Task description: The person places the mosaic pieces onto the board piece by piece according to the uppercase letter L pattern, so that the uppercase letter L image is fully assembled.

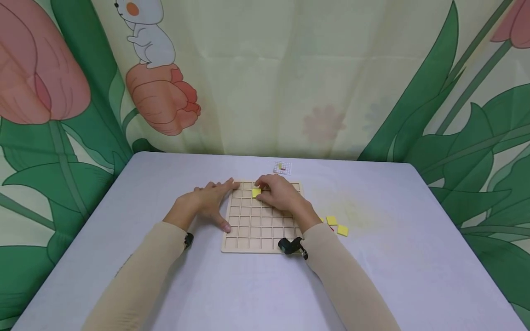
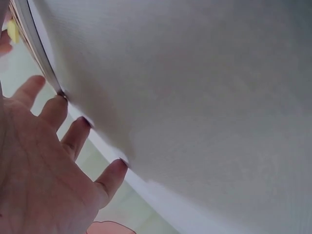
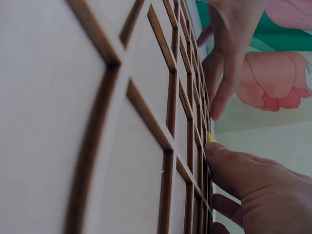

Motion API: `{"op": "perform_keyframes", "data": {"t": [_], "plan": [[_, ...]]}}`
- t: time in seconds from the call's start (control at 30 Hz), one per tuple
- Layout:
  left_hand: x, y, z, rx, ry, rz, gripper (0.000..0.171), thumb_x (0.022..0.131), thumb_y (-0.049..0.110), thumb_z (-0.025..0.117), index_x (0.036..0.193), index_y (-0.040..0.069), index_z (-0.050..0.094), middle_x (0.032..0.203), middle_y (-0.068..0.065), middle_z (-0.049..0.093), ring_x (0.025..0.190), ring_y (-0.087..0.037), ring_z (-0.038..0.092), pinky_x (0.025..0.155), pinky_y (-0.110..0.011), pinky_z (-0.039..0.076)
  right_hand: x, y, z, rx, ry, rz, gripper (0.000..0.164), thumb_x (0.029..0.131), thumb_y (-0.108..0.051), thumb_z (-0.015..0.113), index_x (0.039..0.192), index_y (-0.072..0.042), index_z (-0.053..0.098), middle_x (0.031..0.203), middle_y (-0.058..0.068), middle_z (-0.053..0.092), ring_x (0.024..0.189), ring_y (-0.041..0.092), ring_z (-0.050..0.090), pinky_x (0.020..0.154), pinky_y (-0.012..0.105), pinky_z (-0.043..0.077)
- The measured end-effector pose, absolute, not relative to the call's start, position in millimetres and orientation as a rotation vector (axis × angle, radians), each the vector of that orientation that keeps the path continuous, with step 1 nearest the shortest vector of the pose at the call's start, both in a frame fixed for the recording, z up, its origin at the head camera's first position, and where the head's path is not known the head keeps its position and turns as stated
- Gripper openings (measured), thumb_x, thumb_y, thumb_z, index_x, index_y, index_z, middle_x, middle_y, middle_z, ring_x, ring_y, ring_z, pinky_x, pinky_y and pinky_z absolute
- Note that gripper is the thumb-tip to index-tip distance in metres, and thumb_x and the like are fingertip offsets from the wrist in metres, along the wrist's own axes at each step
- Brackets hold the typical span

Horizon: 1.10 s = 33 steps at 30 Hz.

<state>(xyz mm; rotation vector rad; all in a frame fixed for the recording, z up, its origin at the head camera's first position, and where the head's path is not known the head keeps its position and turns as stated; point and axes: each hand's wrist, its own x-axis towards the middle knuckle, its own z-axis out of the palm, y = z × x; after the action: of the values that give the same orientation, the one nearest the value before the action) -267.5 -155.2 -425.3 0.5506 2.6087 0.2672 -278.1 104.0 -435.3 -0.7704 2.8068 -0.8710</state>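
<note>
A wooden grid board point(image 1: 245, 232) lies on the table with square cells marked off by raised strips. My left hand point(image 1: 210, 200) rests along its left edge, fingers spread, the thumb near the lower part of that edge and the fingertips by the top left corner. Over the upper part of the board, my right hand point(image 1: 280, 192) pinches a yellow square tile point(image 1: 256, 193) between thumb and fingers. From the right wrist, only a sliver of this yellow tile point(image 3: 211, 138) shows beyond the thumb.
Right of the board lie several loose yellow tiles point(image 1: 342, 230) and a red piece point(image 1: 331, 228), partly behind the right forearm. A small printed pattern card point(image 1: 282, 168) sits beyond the board's far edge. The white tablecloth point(image 1: 397, 257) ends at a printed curtain point(image 1: 265, 92).
</note>
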Motion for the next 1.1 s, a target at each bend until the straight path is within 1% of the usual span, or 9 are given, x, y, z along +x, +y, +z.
{"op": "perform_keyframes", "data": {"t": [0.1,0.23,0.4,0.53,0.6,0.7,0.77,0.93,1.1], "plan": [[-269,-155,-427,0.552,2.604,0.261,0.148,0.045,0.077,0.089,0.164,0.036,0.011,0.169,-0.014,0.022,0.152,-0.040,0.025,0.112,-0.074,0.028,-278,104,-435,-0.783,2.819,-0.843,0.031,0.093,-0.019,0.076,0.123,-0.011,0.069,0.111,0.003,0.070,0.100,0.019,0.064,0.094,0.037,0.053],[-270,-155,-428,0.529,2.602,0.245,0.150,0.042,0.080,0.088,0.164,0.038,0.009,0.169,-0.013,0.022,0.153,-0.039,0.024,0.113,-0.073,0.028,-277,104,-435,-0.797,2.830,-0.811,0.032,0.093,-0.020,0.076,0.124,-0.012,0.069,0.112,0.003,0.070,0.102,0.019,0.063,0.097,0.037,0.053],[-267,-154,-422,0.491,2.595,0.249,0.150,0.043,0.078,0.088,0.164,0.039,0.009,0.168,-0.016,0.024,0.151,-0.042,0.026,0.110,-0.075,0.030,-277,104,-433,-0.847,2.834,-0.772,0.032,0.093,-0.019,0.076,0.123,-0.011,0.069,0.113,0.003,0.069,0.104,0.019,0.063,0.099,0.037,0.052],[-266,-154,-421,0.480,2.597,0.233,0.149,0.045,0.077,0.089,0.164,0.040,0.008,0.169,-0.015,0.022,0.152,-0.042,0.024,0.111,-0.074,0.029,-276,104,-431,-0.888,2.828,-0.743,0.031,0.093,-0.018,0.076,0.122,-0.010,0.069,0.114,0.004,0.069,0.107,0.020,0.064,0.101,0.037,0.051],[-265,-154,-421,0.497,2.602,0.239,0.148,0.045,0.078,0.088,0.164,0.038,0.009,0.168,-0.017,0.023,0.151,-0.045,0.025,0.109,-0.077,0.029,-274,105,-428,-0.884,2.822,-0.727,0.031,0.093,-0.017,0.075,0.123,-0.009,0.069,0.115,0.005,0.069,0.108,0.021,0.064,0.101,0.037,0.051],[-266,-153,-422,0.515,2.608,0.238,0.147,0.045,0.078,0.088,0.164,0.037,0.011,0.168,-0.018,0.024,0.151,-0.045,0.026,0.109,-0.077,0.030,-271,109,-422,-0.867,2.806,-0.707,0.032,0.094,-0.016,0.072,0.125,-0.009,0.069,0.118,0.006,0.068,0.111,0.022,0.064,0.103,0.038,0.050],[-266,-151,-422,0.537,2.616,0.238,0.146,0.045,0.078,0.088,0.164,0.036,0.014,0.169,-0.015,0.023,0.151,-0.044,0.026,0.110,-0.076,0.030,-267,116,-417,-0.859,2.790,-0.707,0.033,0.095,-0.016,0.071,0.127,-0.009,0.068,0.121,0.007,0.067,0.115,0.024,0.063,0.105,0.040,0.049],[-269,-148,-423,0.598,2.630,0.198,0.144,0.045,0.079,0.086,0.164,0.037,0.016,0.173,-0.005,0.012,0.150,-0.040,0.027,0.110,-0.074,0.030,-260,140,-405,-0.854,2.768,-0.746,0.035,0.097,-0.020,0.071,0.130,-0.009,0.066,0.128,0.007,0.065,0.122,0.027,0.059,0.108,0.045,0.047],[-266,-149,-422,0.613,2.622,0.198,0.141,0.047,0.076,0.088,0.163,0.043,0.016,0.174,-0.003,0.008,0.151,-0.042,0.024,0.109,-0.075,0.029,-252,163,-400,-0.847,2.778,-0.812,0.037,0.096,-0.021,0.073,0.131,-0.008,0.065,0.128,0.007,0.065,0.121,0.028,0.058,0.106,0.047,0.048]]}}
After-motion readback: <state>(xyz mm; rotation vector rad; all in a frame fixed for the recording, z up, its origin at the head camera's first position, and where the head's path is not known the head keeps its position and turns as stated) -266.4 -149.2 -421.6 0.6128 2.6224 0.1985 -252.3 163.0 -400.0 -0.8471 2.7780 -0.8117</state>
